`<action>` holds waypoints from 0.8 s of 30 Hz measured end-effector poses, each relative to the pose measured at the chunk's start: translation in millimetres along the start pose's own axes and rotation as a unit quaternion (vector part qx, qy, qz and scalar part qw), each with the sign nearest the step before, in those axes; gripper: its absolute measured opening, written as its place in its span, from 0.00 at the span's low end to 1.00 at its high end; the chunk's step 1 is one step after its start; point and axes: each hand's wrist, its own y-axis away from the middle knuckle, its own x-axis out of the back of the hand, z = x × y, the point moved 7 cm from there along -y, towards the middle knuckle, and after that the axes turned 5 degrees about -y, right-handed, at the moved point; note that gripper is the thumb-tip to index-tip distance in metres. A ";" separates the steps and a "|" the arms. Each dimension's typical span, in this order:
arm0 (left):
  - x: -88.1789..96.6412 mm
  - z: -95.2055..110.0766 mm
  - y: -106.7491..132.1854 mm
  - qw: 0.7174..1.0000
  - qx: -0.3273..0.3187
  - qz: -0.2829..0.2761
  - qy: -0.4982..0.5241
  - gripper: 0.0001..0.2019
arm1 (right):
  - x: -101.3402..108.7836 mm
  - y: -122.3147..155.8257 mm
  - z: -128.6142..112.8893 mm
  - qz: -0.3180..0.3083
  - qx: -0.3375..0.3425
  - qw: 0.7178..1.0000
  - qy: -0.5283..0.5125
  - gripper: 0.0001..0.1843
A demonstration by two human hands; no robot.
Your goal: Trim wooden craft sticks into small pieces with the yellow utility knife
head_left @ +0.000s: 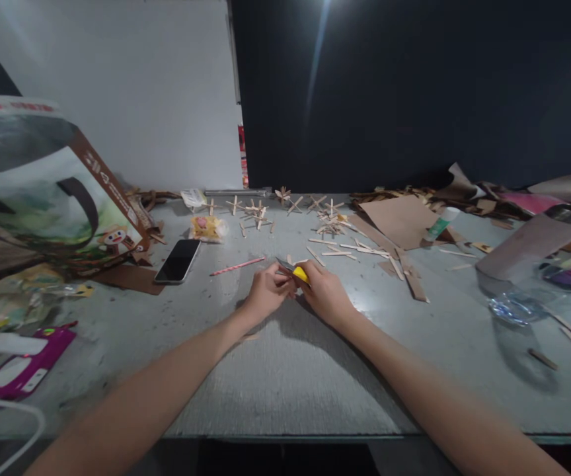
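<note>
Holding tool, between left hand, right hand

My left arm and right arm are bare, sleeveless from the frame's bottom edge to the wrists. My left hand and right hand, mid-frame, are ungloved.

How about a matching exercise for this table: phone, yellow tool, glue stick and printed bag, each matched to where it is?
Things:
1 phone
2 yellow tool
3 glue stick
4 printed bag

Places:
A in the right hand, against the left hand
B far left of the table
C beside the brown cardboard sheet
D flat, left of the pink stick

Pairs: 1-D, 2-A, 3-C, 4-B.
</note>
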 end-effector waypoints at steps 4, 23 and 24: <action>-0.3 0.5 0.3 1.000 0.000 -0.002 -0.015 0.06 | -3.3 -1.7 1.6 -0.013 -0.031 0.999 0.010 0.06; -0.8 -0.9 1.5 0.999 0.033 0.004 -0.027 0.08 | -10.1 -7.9 5.6 -0.006 -0.072 0.993 -0.096 0.06; -0.7 -1.2 1.5 0.999 0.034 0.005 -0.028 0.08 | -10.1 -8.2 5.2 -0.003 -0.076 0.991 -0.106 0.06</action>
